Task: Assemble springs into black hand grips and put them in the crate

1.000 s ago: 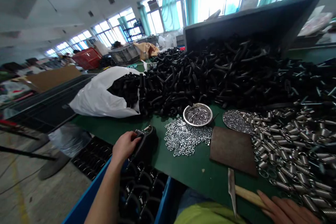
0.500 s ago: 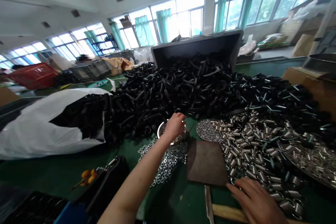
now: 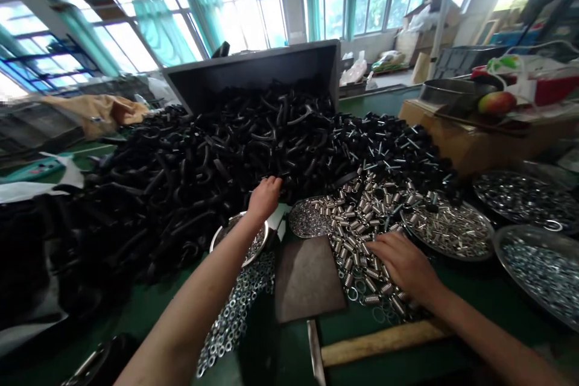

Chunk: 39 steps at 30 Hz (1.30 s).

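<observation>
Grip, left hand [image 3: 265, 196]: closure unclear, at black parts [image 3: 203, 151] | right hand [image 3: 402, 262]: loose, flat on springs [image 3: 362, 211]

**Premises: factory assembly floor**

My green bench [image 3: 136, 307] carries a bulk heap of black curved parts [image 3: 203, 157], loose springs [image 3: 362, 217] and trays of small hardware [image 3: 538, 265]. Behind it I note a tipped bin [image 3: 253, 72], long windows [image 3: 253, 6] and stacked cartons [image 3: 423, 24].
</observation>
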Each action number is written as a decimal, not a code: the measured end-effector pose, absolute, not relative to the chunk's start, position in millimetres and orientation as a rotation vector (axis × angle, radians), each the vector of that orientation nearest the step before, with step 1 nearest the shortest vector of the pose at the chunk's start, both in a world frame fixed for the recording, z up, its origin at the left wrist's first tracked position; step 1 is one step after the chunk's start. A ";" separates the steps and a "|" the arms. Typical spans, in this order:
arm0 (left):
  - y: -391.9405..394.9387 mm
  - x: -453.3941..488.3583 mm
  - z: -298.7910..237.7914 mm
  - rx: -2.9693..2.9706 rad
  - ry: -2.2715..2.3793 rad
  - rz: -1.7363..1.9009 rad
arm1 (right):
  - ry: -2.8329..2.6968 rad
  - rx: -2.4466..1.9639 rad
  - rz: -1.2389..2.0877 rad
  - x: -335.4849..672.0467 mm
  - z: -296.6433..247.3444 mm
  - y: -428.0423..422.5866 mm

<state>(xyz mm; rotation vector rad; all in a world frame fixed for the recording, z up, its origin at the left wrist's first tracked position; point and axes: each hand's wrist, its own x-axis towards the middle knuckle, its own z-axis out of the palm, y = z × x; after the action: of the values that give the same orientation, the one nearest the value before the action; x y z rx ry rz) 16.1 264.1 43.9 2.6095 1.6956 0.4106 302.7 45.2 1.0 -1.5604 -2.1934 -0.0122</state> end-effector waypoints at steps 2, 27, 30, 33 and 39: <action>240.2 2.3 52.7 2.327 1.642 0.658 | -2.187 -1.640 -0.027 312.4 3.0 64.6; -13.5 -110.7 -16.4 1.560 1.835 0.828 | -2.649 -1.648 0.005 292.9 -1.2 114.5; -5.2 -101.9 -16.9 1.768 1.892 0.687 | -2.606 -1.606 0.044 299.2 -1.8 114.5; 13.2 -89.4 -16.7 1.916 1.967 0.558 | -2.478 -1.578 0.046 295.5 8.6 105.0; 51.8 -66.5 -19.4 2.194 1.988 0.225 | -1.929 -1.568 0.438 255.3 29.0 61.0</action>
<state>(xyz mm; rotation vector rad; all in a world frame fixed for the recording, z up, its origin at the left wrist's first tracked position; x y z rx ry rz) -66.5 51.8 -19.4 2.1944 1.9881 0.2255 255.3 61.0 29.0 -1.5683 -1.9287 0.4376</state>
